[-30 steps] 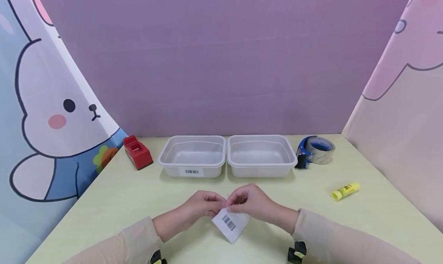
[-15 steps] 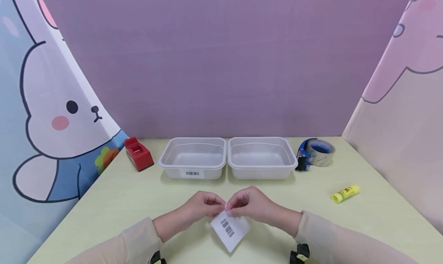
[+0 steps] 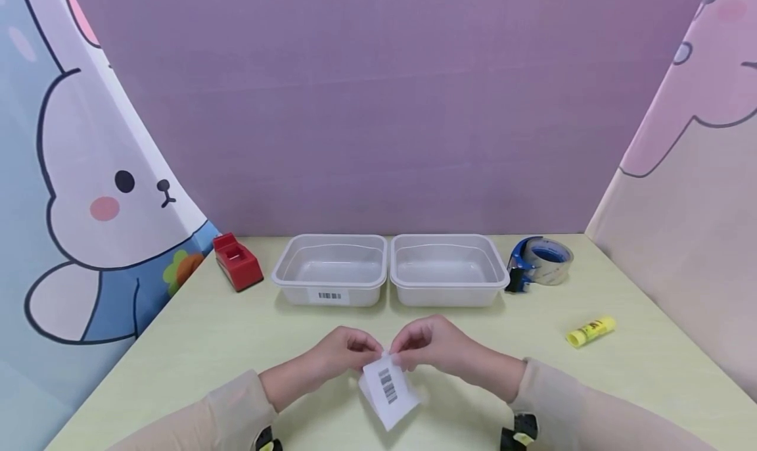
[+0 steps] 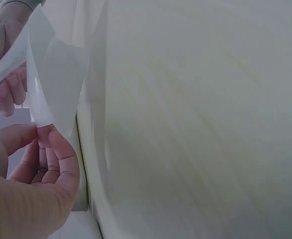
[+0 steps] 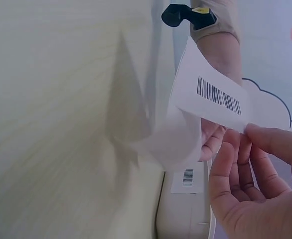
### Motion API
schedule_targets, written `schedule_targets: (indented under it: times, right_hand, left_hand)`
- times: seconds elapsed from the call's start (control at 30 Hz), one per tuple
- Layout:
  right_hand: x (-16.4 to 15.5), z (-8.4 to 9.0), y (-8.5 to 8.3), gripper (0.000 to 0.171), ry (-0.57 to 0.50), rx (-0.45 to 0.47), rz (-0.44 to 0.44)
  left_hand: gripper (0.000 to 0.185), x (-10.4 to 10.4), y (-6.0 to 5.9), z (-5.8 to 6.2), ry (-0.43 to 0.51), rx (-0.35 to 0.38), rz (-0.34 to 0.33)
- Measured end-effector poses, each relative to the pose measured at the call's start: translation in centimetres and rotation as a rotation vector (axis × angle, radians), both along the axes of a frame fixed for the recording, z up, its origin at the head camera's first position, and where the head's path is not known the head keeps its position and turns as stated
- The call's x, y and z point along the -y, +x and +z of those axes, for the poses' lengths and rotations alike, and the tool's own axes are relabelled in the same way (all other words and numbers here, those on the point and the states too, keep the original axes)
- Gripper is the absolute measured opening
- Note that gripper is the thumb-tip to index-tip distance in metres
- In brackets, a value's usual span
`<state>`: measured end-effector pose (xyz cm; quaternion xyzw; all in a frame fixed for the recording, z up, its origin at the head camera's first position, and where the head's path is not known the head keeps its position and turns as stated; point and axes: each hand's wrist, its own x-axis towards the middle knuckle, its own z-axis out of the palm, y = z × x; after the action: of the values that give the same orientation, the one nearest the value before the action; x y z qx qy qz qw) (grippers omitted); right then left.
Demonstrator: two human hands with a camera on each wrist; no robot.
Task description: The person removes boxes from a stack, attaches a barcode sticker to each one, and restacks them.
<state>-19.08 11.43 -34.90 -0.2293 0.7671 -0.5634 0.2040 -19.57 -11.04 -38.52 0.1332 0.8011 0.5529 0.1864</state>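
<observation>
Barcode label [image 3: 387, 386] pinched at its top edge by left hand [image 3: 342, 356] and right hand [image 3: 434, 346], above the table [image 3: 195, 346].

Head view: both hands' fingertips clamped on the label, in front of two clear bins [image 3: 331, 277]. Left wrist view: thumb and forefinger [image 4: 61, 149] nipping a translucent sheet [image 4: 54, 84]. Right wrist view: fingers [image 5: 265, 142] gripping the label's corner, backing curling away below.

Paper label, plastic goods, matt table

The label [image 3: 387, 390] pinched between both hands is thin, smooth paper, its peeling backing glossy; beyond the hands, two tubs [image 3: 330, 270] of clear glossy plastic; the table [image 3: 207, 346] is smooth and matt; sleeves [image 3: 236, 408] soft cloth.
</observation>
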Motion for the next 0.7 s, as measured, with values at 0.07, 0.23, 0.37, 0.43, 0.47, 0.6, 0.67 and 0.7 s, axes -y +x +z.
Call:
schedule_targets:
  times: [0.07,0.23,0.37,0.43,0.47,0.6,0.67,0.7]
  right_hand:
    - [-0.1,0.0,-0.1,0.018,-0.010,0.008,0.005]
    - [-0.6,0.2,-0.4,0.023,-0.050,0.042,-0.004]
    - [-1.2,0.2,-0.8,0.025,-0.078,0.073,-0.023]
    - [-1.5,0.2,-0.9,0.024,-0.087,0.090,-0.038]
    - [-1.6,0.2,-1.0,0.024,-0.091,0.099,-0.047]
    - [-2.1,0.1,-1.3,0.022,-0.122,0.144,-0.078]
    - [-2.4,0.0,-1.5,0.022,-0.142,0.166,-0.090]
    - [-2.5,0.0,-1.6,0.022,-0.153,0.175,-0.097]
  left_hand:
    - [0.017,0.1,0.0,-0.1,-0.009,0.002,0.004]
    - [0.014,0.2,0.0,-0.4,-0.050,-0.003,0.003]
    - [0.011,0.4,-0.1,-0.6,-0.084,-0.004,-0.012]
    - [0.009,0.4,-0.1,-0.6,-0.098,-0.001,-0.023]
    - [0.009,0.5,-0.1,-0.6,-0.105,0.002,-0.028]
    - [0.007,0.7,-0.1,-0.6,-0.133,0.016,-0.044]
    - [0.007,0.9,-0.1,-0.5,-0.149,0.021,-0.052]
    - [0.008,1.0,-0.1,-0.5,-0.156,0.022,-0.058]
